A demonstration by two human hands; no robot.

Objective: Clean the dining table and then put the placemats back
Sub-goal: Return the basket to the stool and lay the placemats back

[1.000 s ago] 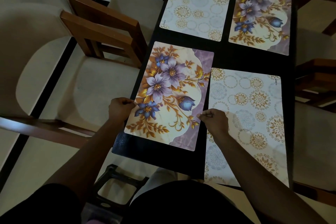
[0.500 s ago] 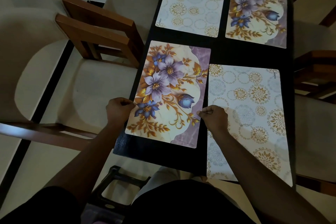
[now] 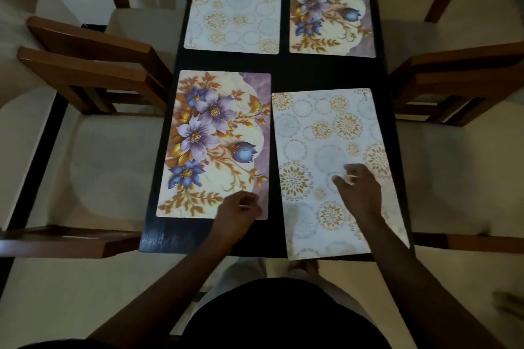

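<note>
Four placemats lie flat on the dark table (image 3: 295, 71), set two by two. The left hand (image 3: 236, 214) is loosely curled, its fingers (image 3: 249, 202) over the near right corner of the floral mat (image 3: 212, 144); whether they pinch that corner cannot be told through the blur. That mat extends up and to the left from those fingers, with a strip of bare table showing below it at the near edge. The right hand (image 3: 358, 191) hovers partly open, fingers (image 3: 341, 180) spread and holding nothing, above the lower half of the circle mat (image 3: 326, 156); contact with it cannot be judged. This mat's near edge overhangs the table edge, below the right wrist. Beyond both hands lie a second circle mat (image 3: 234, 3) and a second floral mat (image 3: 331, 7). Wooden chairs (image 3: 93, 65) stand at both sides.
</note>
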